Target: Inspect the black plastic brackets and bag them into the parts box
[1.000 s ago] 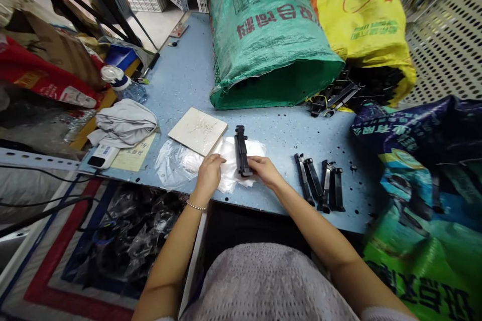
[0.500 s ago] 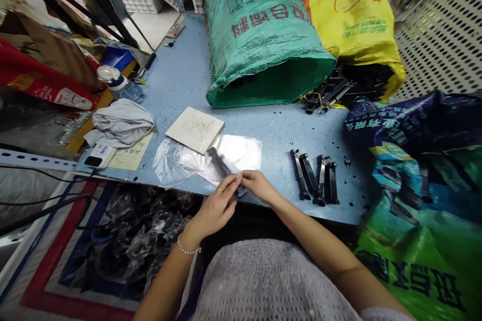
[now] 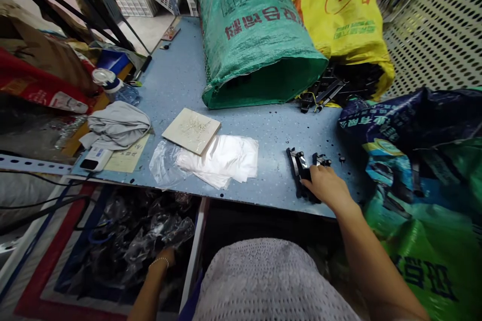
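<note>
black parts (image 3: 295, 166) lie bunched by the near edge of the counter (image 3: 273, 130), and i've got my right hand (image 3: 327, 185) over them, thumb touching; from my distant seat i can't tell whether that grip is pinching one. my left hand (image 3: 167, 257) is low among clear bags (image 3: 145, 241) below the counter, its grip hidden. mid-counter, a square tile (image 3: 192, 129) overlaps thin white plastic (image 3: 235, 158); beyond, a green sack (image 3: 259, 40) gapes open.
</note>
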Demonstrator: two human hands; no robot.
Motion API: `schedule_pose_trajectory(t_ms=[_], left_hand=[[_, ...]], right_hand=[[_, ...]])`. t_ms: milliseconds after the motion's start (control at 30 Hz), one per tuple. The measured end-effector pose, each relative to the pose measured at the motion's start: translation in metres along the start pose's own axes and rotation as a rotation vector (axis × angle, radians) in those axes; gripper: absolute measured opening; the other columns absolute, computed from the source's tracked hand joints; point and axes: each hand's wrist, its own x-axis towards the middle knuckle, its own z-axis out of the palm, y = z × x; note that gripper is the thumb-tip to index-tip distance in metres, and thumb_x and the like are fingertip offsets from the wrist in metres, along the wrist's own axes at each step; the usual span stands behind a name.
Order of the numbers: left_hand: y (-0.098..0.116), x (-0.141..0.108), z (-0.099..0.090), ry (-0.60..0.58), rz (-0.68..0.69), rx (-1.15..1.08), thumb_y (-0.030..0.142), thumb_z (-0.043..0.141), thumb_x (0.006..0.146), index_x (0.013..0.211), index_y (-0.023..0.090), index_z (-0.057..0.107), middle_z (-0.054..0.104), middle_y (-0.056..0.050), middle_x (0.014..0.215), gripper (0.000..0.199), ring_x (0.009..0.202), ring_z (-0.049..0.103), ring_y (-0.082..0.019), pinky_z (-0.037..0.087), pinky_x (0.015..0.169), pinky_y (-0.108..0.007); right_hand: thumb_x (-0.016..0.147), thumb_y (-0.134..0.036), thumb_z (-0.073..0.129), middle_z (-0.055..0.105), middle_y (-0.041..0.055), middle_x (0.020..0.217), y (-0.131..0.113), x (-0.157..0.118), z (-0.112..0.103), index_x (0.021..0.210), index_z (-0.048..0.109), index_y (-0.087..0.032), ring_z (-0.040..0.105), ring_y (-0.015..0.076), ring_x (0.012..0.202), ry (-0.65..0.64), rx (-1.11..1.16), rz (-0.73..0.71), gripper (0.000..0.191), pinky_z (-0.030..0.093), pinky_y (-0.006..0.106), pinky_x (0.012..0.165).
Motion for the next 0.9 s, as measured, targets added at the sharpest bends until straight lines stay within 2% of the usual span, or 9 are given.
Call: schedule_pose_trajectory(t_ms=[100, 167, 233, 300, 400, 533, 667, 800, 900], left_hand=[[0.023, 0.001, -0.031, 0.008, 0.097, -0.065, 0.027, 0.060, 0.080, 0.058, 0.016, 0.058, 0.067, -0.008, 0.063, 0.025, 0.071, 0.071, -0.026, 0.051, 0.070, -0.032], [0.058, -0.001, -0.063, 0.113, 0.287, -0.167, 0.041, 0.046, 0.093, 0.069, 0.017, 0.063, 0.069, -0.006, 0.068, 0.038, 0.067, 0.068, -0.021, 0.050, 0.069, -0.029], [0.108, -0.002, -0.094, 0.404, 0.547, -0.288, 0.046, 0.040, 0.097, 0.080, 0.018, 0.067, 0.070, -0.006, 0.078, 0.042, 0.073, 0.067, -0.019, 0.051, 0.073, -0.029], [0.162, 0.002, -0.117, 0.808, 0.682, -0.326, 0.041, 0.049, 0.095, 0.088, 0.016, 0.069, 0.070, -0.011, 0.095, 0.032, 0.091, 0.065, -0.023, 0.050, 0.085, -0.034], [0.217, 0.020, -0.136, 1.017, 0.698, -0.334, 0.020, 0.061, 0.086, 0.084, 0.014, 0.067, 0.065, -0.015, 0.105, 0.009, 0.102, 0.059, -0.026, 0.048, 0.088, -0.037], [0.212, 0.043, -0.154, 0.884, 0.706, -0.627, 0.016, 0.068, 0.077, 0.067, 0.017, 0.060, 0.061, -0.005, 0.077, 0.012, 0.080, 0.058, -0.019, 0.047, 0.075, -0.031], [0.186, 0.046, -0.164, 0.648, 0.736, -0.932, 0.035, 0.069, 0.077, 0.070, 0.015, 0.064, 0.057, 0.001, 0.060, 0.021, 0.058, 0.053, -0.013, 0.045, 0.060, -0.027], [0.182, 0.038, -0.161, 0.684, 0.778, -0.972, 0.030, 0.066, 0.077, 0.082, 0.016, 0.067, 0.066, -0.002, 0.075, 0.015, 0.069, 0.061, -0.015, 0.051, 0.070, -0.029], [0.177, 0.034, -0.161, 0.867, 0.847, -0.750, 0.011, 0.055, 0.077, 0.086, 0.017, 0.070, 0.070, -0.006, 0.093, 0.019, 0.093, 0.064, -0.020, 0.050, 0.092, -0.037]], right_hand=[[0.092, -0.034, 0.058, 0.069, 0.0193, 0.102, -0.002, 0.001, 0.007, 0.110, 0.058, -0.011, 0.065, 0.0342, 0.103, -0.059, -0.001, 0.021, 0.029, 0.049, 0.039, 0.078], [0.093, -0.031, 0.055, 0.070, 0.0195, 0.099, -0.005, 0.005, 0.009, 0.113, 0.057, -0.011, 0.069, 0.0336, 0.095, -0.107, 0.016, 0.056, 0.028, 0.049, 0.039, 0.074], [0.094, -0.028, 0.053, 0.071, 0.0207, 0.102, -0.008, 0.011, 0.011, 0.114, 0.058, -0.011, 0.070, 0.0334, 0.092, -0.104, 0.060, 0.070, 0.027, 0.048, 0.041, 0.075], [0.094, -0.028, 0.052, 0.070, 0.0197, 0.107, -0.012, 0.019, 0.015, 0.117, 0.060, -0.012, 0.069, 0.0319, 0.096, -0.062, 0.206, 0.029, 0.028, 0.048, 0.040, 0.080], [0.091, -0.029, 0.055, 0.071, 0.0142, 0.108, -0.026, 0.031, 0.023, 0.118, 0.062, -0.015, 0.067, 0.0268, 0.101, -0.032, 0.680, -0.112, 0.031, 0.048, 0.037, 0.086], [0.084, -0.031, 0.063, 0.071, 0.0099, 0.111, -0.065, 0.044, 0.026, 0.119, 0.064, -0.016, 0.066, 0.0204, 0.096, -0.227, 1.479, -0.212, 0.038, 0.051, 0.031, 0.082], [0.075, -0.031, 0.076, 0.073, 0.0066, 0.096, -0.118, 0.061, 0.014, 0.106, 0.071, -0.016, 0.066, 0.0147, 0.078, -0.570, 1.882, -0.237, 0.035, 0.053, 0.026, 0.072], [0.066, -0.025, 0.082, 0.073, 0.0057, 0.082, -0.169, 0.085, 0.008, 0.095, 0.074, -0.013, 0.066, 0.0140, 0.067, -0.753, 2.023, -0.197, 0.033, 0.055, 0.025, 0.064], [0.064, -0.022, 0.082, 0.072, 0.0050, 0.071, -0.180, 0.094, 0.014, 0.083, 0.073, -0.011, 0.064, 0.0136, 0.060, -0.705, 2.059, -0.103, 0.023, 0.055, 0.026, 0.059]])
